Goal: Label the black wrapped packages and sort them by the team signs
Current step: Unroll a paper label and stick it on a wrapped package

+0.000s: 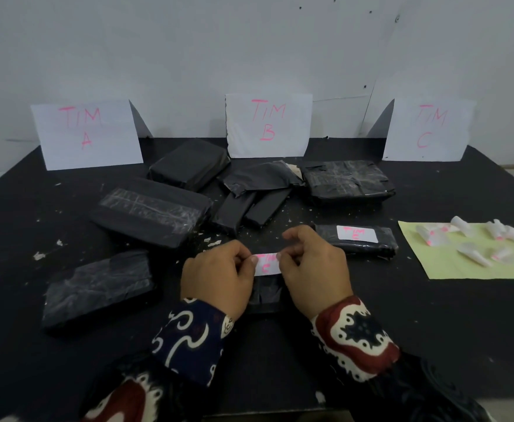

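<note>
My left hand (219, 275) and my right hand (313, 269) pinch the two ends of a white label (267, 264) with pink letters reading TIM C. They hold it just above a small black wrapped package (265, 293) that lies between my wrists, mostly hidden. A black package (356, 242) to the right carries a white TIM C label on top. Several unlabelled black packages lie further back, among them a large taped package (150, 211) at the left. Three paper signs stand at the table's back edge: TIM A (86, 134), TIM B (269, 124), TIM C (427, 129).
A pale green sheet (450, 268) at the right holds several rolled white labels (475, 248). Another black package (97, 289) lies at the near left. White paper scraps speckle the black table (432, 324). A grey wall rises behind the signs.
</note>
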